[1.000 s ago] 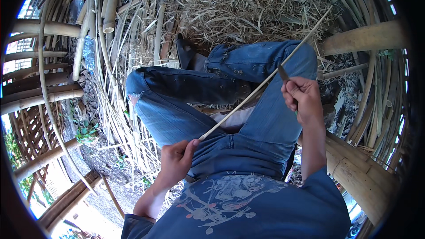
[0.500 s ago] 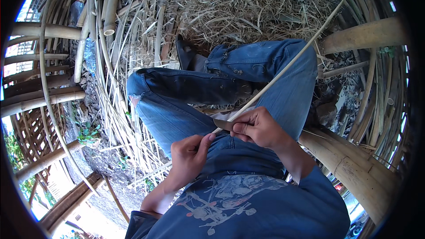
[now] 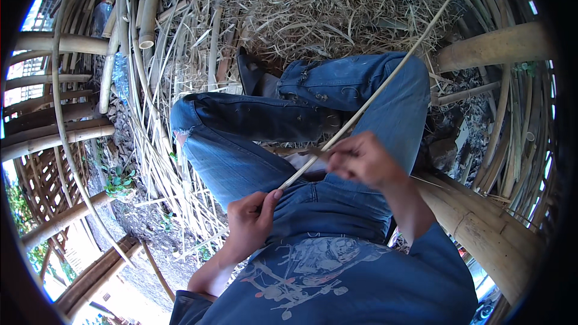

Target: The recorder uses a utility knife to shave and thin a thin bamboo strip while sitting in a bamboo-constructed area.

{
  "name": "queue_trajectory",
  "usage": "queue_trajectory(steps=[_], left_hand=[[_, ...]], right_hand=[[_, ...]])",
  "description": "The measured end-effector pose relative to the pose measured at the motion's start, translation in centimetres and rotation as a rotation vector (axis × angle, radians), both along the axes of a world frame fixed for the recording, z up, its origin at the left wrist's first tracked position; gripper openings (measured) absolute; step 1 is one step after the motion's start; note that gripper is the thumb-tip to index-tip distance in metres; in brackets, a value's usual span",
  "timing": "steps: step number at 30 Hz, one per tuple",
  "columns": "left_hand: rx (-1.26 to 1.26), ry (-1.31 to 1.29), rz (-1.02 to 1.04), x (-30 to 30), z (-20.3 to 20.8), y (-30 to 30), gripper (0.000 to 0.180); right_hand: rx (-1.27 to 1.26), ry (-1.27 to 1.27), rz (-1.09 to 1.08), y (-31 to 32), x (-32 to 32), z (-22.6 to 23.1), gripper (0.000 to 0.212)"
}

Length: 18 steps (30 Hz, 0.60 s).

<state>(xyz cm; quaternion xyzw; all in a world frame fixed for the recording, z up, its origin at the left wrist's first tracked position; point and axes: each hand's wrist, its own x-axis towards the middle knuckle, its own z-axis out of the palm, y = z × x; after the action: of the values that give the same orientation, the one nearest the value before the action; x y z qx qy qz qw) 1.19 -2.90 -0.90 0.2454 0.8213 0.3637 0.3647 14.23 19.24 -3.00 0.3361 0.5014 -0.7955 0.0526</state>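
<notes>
A long, thin bamboo strip (image 3: 379, 89) slants across my lap, from my left hand up past my right knee. My left hand (image 3: 251, 216) grips it near its lower end, thumb pressed on top. My right hand (image 3: 360, 161) is closed on a knife, and motion smears the fingers somewhat. The knife's blade (image 3: 318, 152) points left and lies against or just over the strip; contact is hard to tell. Below my left hand, a pale length of strip (image 3: 208, 241) sticks out to the lower left.
Cut bamboo strips (image 3: 174, 174) lie in a heap left of my legs. Shavings (image 3: 343, 12) cover the ground ahead. Thick bamboo poles (image 3: 481, 229) stand close on my right, and more poles (image 3: 66, 135) cross on the left. A plastic bottle (image 3: 121, 78) lies at the upper left.
My right hand with the knife has moved up and right along the strip, away from my left hand. The strip's far end has shifted slightly left; my left hand has dropped a little.
</notes>
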Motion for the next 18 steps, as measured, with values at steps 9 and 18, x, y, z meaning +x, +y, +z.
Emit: queue_trajectory(steps=[9, 18], left_hand=[[0.052, 0.076, 0.019, 0.0, 0.4, 0.7, 0.027], [0.103, 0.086, -0.013, 0.8, 0.0, 1.4, 0.024]], right_hand=[[-0.048, 0.039, -0.164, 0.1, -0.2, -0.1, 0.013], [-0.221, 0.049, 0.076, -2.0, -1.1, 0.2, 0.01]])
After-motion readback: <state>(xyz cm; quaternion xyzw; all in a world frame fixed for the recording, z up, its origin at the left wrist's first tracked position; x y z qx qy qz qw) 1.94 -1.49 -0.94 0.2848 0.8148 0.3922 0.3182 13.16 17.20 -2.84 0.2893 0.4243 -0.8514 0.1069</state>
